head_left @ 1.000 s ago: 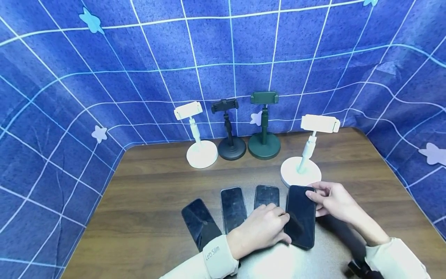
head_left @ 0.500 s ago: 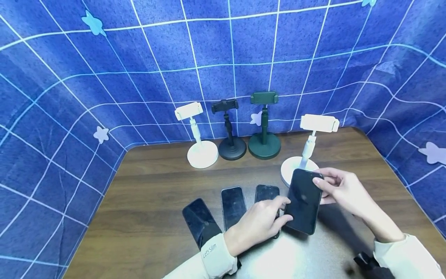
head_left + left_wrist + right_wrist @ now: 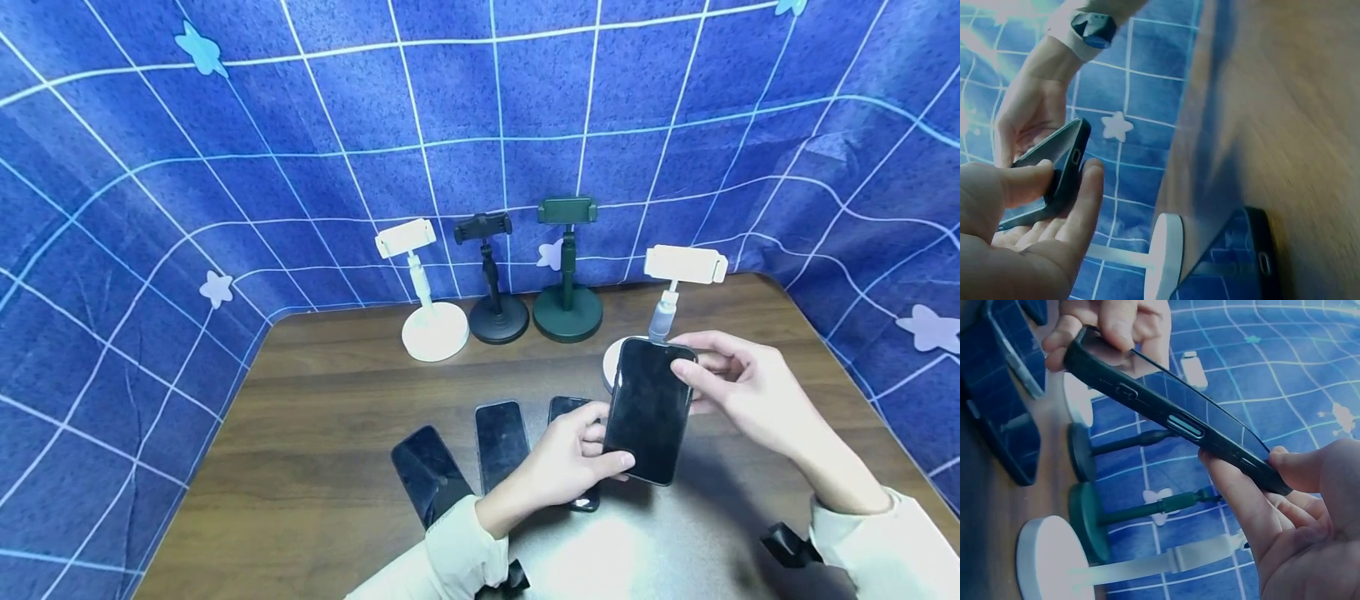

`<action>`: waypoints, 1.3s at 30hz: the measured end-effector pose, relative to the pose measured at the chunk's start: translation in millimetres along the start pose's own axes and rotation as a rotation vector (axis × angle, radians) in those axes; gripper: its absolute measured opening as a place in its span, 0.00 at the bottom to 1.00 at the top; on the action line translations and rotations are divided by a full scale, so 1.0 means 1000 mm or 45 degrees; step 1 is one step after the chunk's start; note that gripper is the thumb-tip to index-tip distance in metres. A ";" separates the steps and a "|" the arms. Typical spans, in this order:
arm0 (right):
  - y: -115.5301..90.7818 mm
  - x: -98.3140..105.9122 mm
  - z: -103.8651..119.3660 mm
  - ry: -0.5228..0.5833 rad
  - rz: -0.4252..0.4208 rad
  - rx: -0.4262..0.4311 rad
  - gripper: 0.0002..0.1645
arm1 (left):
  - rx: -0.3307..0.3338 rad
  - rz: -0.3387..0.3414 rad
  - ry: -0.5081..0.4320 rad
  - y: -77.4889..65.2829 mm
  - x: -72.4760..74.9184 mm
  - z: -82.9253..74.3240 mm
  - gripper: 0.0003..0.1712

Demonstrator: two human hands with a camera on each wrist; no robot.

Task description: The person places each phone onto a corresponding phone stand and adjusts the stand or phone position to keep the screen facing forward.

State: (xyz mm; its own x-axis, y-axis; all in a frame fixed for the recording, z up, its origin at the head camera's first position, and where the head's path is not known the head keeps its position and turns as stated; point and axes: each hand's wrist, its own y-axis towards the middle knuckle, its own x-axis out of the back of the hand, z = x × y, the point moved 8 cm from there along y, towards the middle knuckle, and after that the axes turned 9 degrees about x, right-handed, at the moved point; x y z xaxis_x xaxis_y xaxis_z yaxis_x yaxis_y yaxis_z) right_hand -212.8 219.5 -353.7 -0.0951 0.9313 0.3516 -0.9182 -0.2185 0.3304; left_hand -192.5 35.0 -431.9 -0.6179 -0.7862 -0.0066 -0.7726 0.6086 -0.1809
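A black-cased smartphone (image 3: 649, 412) is held up off the table, its dark screen tilted towards the head camera. My left hand (image 3: 558, 462) pinches its lower left corner, thumb on the screen and fingers behind. At the upper right edge my right hand (image 3: 742, 383) grips it the same way, as the right wrist view also shows along the phone's side (image 3: 1172, 419). Right behind the phone stands a white phone stand (image 3: 686, 265), its round base partly covered. Another phone (image 3: 573, 407) lies under my left hand, mostly hidden by it.
Two more phones lie left of my hands: one near the middle (image 3: 501, 442), one slanted (image 3: 427, 471) and partly under my left sleeve. Along the back stand a white stand (image 3: 435, 332), a black stand (image 3: 498, 319) and a green stand (image 3: 567, 313). A blue gridded cloth (image 3: 450, 100) hangs behind.
The phone has risen from the table and moved up towards the right-hand white stand. My left hand has gone from lying beside it to pinching its lower corner.
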 end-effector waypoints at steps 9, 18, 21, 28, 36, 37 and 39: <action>0.002 -0.002 0.015 -0.048 -0.011 0.107 0.16 | -0.001 -0.065 0.002 -0.003 0.003 -0.012 0.25; 0.002 -0.002 0.021 -0.197 -0.067 0.131 0.17 | -0.091 -0.121 0.073 -0.003 0.008 -0.022 0.21; 0.003 -0.003 0.020 -0.216 -0.063 0.124 0.16 | -0.105 -0.134 0.090 -0.002 0.010 -0.025 0.20; 0.002 -0.006 0.016 -0.183 -0.073 0.095 0.09 | -0.088 -0.158 0.096 0.000 0.013 -0.031 0.20; -0.002 -0.011 0.012 -0.168 -0.035 0.042 0.11 | -0.114 -0.184 0.039 0.003 0.018 -0.044 0.24; -0.003 -0.012 0.012 -0.169 -0.029 0.041 0.11 | -0.120 -0.186 0.030 0.003 0.018 -0.046 0.25; -0.004 -0.014 0.012 -0.172 -0.020 0.037 0.10 | -0.130 -0.193 0.037 0.004 0.019 -0.050 0.25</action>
State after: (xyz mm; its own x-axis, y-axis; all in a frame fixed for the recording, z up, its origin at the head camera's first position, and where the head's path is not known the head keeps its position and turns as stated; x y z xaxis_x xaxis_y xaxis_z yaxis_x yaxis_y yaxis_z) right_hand -203.0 204.4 -349.8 -0.0263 0.8875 0.4601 -0.9074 -0.2143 0.3615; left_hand -214.4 27.6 -383.7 -0.4962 -0.8672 0.0419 -0.8670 0.4924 -0.0766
